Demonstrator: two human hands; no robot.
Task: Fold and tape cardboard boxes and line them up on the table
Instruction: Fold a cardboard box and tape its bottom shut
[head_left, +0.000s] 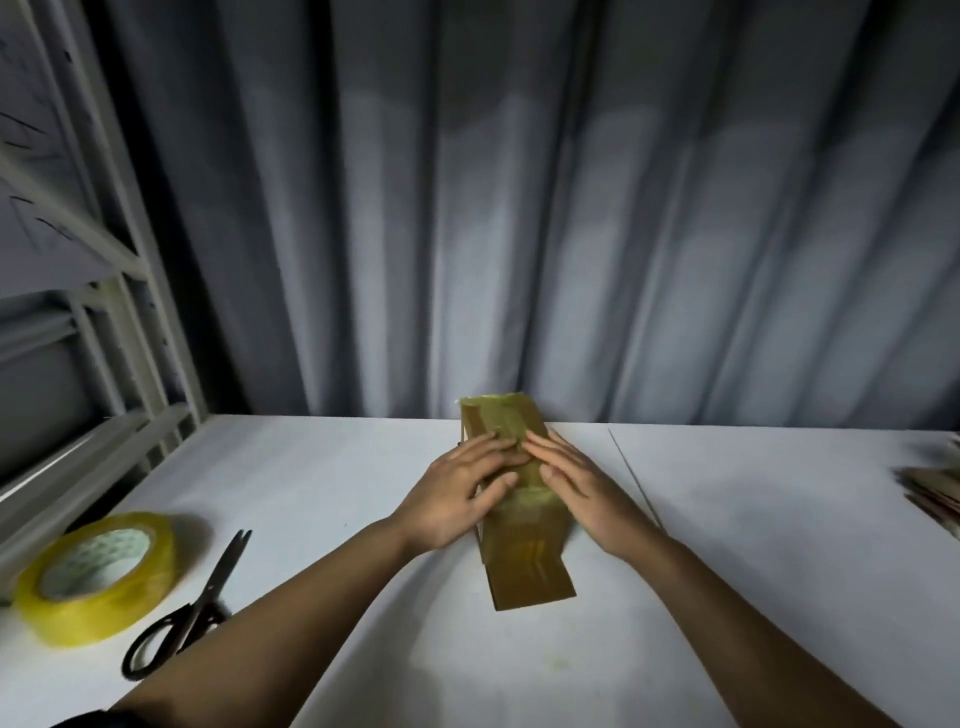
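Both sets of fingers lay straight and flat, gripping nothing: the left hand (457, 486) and the right hand (576, 488) pressed side by side on top of a small cardboard box (519, 499) at the middle of the white table (322, 467). Glossy tape already ran along the box's top, so I judged this the smoothing-down step of taping. One flap at the near end lay untaped on the table; closing it would likely call for the tape roll (96, 577) and the scissors (192, 608), both off to the left, well apart from the box. A stack of what looked like flat cardboard (935, 493) sat at the far right edge. Grey curtains (519, 208) hung behind, with metal shelving (104, 312) on the left.
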